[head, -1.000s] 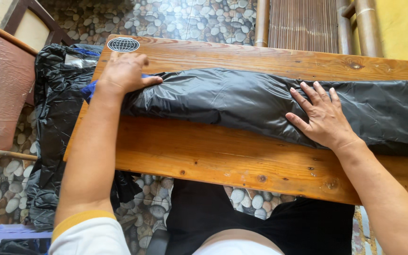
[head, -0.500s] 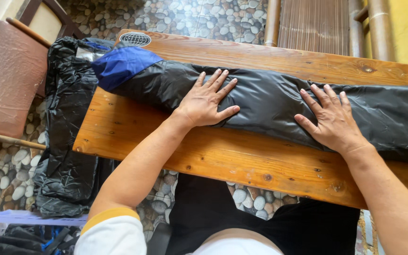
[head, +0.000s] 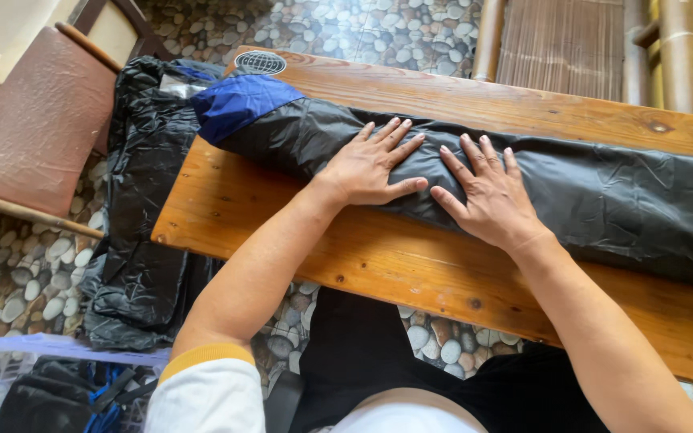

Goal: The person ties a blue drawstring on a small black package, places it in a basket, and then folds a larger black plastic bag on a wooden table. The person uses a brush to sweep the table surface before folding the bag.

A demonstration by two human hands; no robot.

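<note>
A long black shiny garment (head: pixel 619 200), folded into a narrow strip with a blue end (head: pixel 238 100), lies along a wooden table (head: pixel 411 273). My left hand (head: pixel 370 164) rests flat on the strip's middle, fingers spread. My right hand (head: pixel 487 196) presses flat beside it, the fingertips of both hands nearly touching. Neither hand grips anything.
More black garments (head: pixel 142 208) hang off the table's left end down to the pebble floor (head: pixel 10 273). A worn brown chair (head: pixel 38 132) stands at the left. A pale plastic basket (head: pixel 34 385) with dark cloth sits at bottom left. Bamboo posts (head: pixel 667 48) stand behind the table.
My left hand slid right from the blue end to the strip's middle. My right hand moved left, so the two now lie side by side.
</note>
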